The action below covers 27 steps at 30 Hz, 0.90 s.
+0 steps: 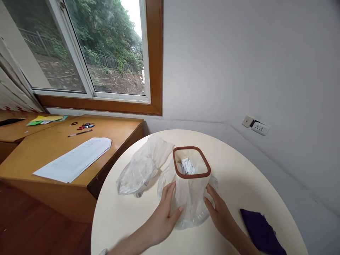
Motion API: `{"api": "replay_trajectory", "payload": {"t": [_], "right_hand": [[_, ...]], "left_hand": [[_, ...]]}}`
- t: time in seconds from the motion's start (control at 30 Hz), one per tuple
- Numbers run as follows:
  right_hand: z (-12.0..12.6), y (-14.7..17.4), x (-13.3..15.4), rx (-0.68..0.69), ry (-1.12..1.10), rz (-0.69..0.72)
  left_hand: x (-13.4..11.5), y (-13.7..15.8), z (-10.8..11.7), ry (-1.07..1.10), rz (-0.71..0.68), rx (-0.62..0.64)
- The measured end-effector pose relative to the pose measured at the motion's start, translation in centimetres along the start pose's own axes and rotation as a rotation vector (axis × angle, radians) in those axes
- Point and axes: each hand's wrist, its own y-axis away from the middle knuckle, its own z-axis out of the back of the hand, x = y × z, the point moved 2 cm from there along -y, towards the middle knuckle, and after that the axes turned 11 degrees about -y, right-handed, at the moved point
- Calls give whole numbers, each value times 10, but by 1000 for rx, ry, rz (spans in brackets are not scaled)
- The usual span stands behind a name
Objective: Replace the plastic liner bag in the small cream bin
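A small bin (191,184) with a brown rim stands on the round cream table (239,170), lined with a clear plastic bag that hangs down its outside. Crumpled white paper (187,165) lies inside it. My left hand (166,212) presses flat against the bin's left side, fingers on the bag. On the bin's lower right side rests my right hand (219,210), also touching the plastic. A second, loose clear plastic bag (143,166) lies crumpled on the table just left of the bin.
A dark purple cloth (261,232) lies at the table's front right. Left stands a wooden desk (39,152) with white paper sheets (75,159), a pen, scissors and coloured paper. A window is behind it; a wall socket (260,128) sits at right.
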Motion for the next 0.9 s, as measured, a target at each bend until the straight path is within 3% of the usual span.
{"api": "replay_trajectory", "payload": {"t": [0.17, 0.5, 0.7, 0.9], "right_hand": [[2, -10, 6, -10, -24, 16], [-24, -72, 12, -48, -231, 29], [-37, -109, 15, -99, -322, 87], [-48, -125, 15, -98, -335, 90]], "left_hand": [[-2, -16, -1, -2, 39, 35], [17, -88, 0, -32, -138, -242], [26, -124, 8, 68, -118, -335], [38, -136, 13, 112, -102, -377]]}}
